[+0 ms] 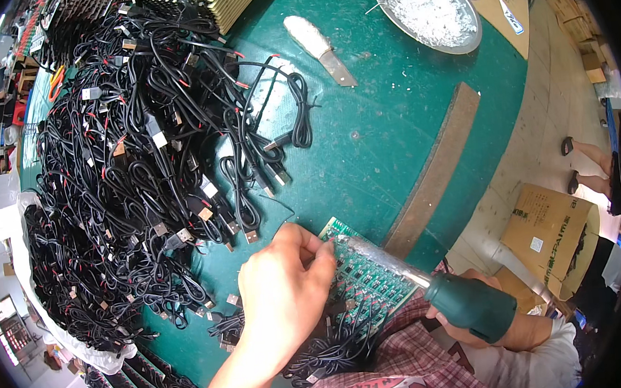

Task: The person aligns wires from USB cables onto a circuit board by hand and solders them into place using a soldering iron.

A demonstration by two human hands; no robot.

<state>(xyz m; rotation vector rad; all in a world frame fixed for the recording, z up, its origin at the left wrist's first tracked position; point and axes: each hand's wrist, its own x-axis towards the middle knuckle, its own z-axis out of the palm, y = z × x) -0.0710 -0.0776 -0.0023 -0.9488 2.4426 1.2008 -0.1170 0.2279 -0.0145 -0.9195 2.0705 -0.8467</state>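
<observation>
My left hand [284, 276] is closed in a pinch over the upper left corner of a green circuit board panel [376, 280]. Whatever lies between its thumb and finger is hidden. In my right hand [527, 330] is a soldering iron [472, 307], held by its thick dark green handle. The iron's metal shaft slants up and left across the board, its tip close to my left fingertips. Rows of small dark parts cover the panel. Coiled black USB cables [337, 349] lie at the panel's lower edge, next to my left wrist and against my body.
A large heap of black USB cables [125, 157] fills the table's left side. Stacked circuit boards [237, 3] stand behind it. A knife-like scraper [317, 47], a metal dish [473, 35] of whitish bits and a brown strip [436, 169] lie on the green tabletop. A cardboard box [547, 237] stands right.
</observation>
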